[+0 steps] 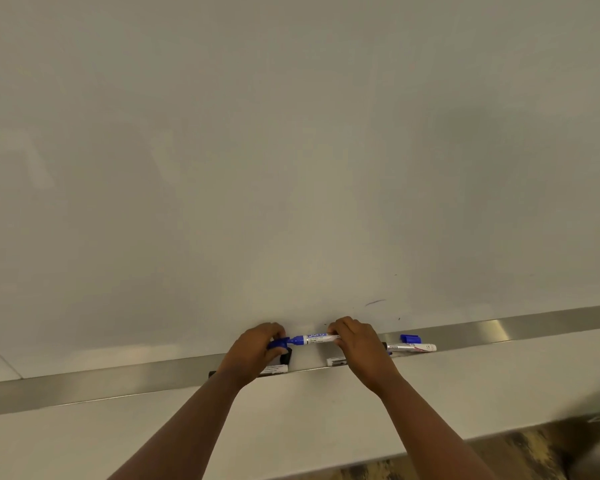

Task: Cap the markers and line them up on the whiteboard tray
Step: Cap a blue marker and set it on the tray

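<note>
Blue marker being held level just above whiteboard tray, tip pointing toward 9 o'clock. Right hand pinching barrel end; left hand curling around blue cap at the tip. Lying on tray at 3 o'clock: second marker, loose blue cap. More markers lying partly hidden under hands.

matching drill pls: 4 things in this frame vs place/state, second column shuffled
Things:
1. left hand
2. right hand
3. loose blue cap
4. marker right of the hands

Place/state:
A. lies alone on the whiteboard tray, nothing touching it
B. holds a blue cap at the blue marker tip
C. grips the white barrel
D. lies flat just in front of the loose cap

Pairs: 1-B, 2-C, 3-A, 4-D
</note>
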The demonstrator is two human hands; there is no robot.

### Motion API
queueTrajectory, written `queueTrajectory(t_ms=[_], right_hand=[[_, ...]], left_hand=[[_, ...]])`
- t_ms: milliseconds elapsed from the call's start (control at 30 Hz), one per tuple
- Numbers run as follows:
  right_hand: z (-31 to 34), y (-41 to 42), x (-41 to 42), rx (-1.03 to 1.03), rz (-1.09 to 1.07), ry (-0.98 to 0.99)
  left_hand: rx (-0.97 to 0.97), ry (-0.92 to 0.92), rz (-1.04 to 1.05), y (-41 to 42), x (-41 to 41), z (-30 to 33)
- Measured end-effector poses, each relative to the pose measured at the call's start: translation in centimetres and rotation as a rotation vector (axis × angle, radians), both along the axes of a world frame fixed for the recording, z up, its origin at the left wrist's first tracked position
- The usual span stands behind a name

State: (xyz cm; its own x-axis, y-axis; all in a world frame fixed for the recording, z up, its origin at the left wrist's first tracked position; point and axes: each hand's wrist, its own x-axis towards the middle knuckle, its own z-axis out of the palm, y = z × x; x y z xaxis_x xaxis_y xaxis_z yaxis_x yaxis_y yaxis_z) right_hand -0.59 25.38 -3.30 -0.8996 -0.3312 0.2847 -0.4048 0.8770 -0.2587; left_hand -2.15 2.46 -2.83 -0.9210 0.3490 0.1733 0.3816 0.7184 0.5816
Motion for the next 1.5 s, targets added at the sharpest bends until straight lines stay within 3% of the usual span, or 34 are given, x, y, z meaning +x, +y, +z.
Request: queueTrajectory(t_ms=[367,533,733,833,1000,1267,1400,1500], right_hand=[[0.3,0.0,0.1,0.032,0.010,0.010],[0.9,-0.7,0.2,0.004,0.026,0.041],[1.7,-1.1,0.4,-0.107,0.101,-0.122],[1.9,-1.2,0.5,-0.082,0.113,-0.145],[2.7,-1.5,0.6,-0.107,0.056,-0.101],[3.1,-1.1,-0.1,-0.255,0.017,-0.376],[3.1,-0.8,-0.1,-0.392,0.009,-0.555],[2.9,-0.9,0.0,-0.397,0.020,-0.580]], left_hand=[[0.075,0.020,-0.011,-0.3,-0.1,0.5],[0.016,-0.068,-0.069,0.0,0.0,0.5],[-0.013,-0.203,-0.100,0.0,-0.6,1.5],[-0.097,-0.182,-0.101,0.0,-0.6,1.7],[-0.077,-0.133,-0.052,0.2,-0.7,2.2],[-0.175,-0.032,-0.119,0.8,-1.1,3.6],[-0.218,-0.047,-0.146,1.1,-1.2,3.9],[-0.244,-0.073,-0.163,1.1,-1.0,3.6]])
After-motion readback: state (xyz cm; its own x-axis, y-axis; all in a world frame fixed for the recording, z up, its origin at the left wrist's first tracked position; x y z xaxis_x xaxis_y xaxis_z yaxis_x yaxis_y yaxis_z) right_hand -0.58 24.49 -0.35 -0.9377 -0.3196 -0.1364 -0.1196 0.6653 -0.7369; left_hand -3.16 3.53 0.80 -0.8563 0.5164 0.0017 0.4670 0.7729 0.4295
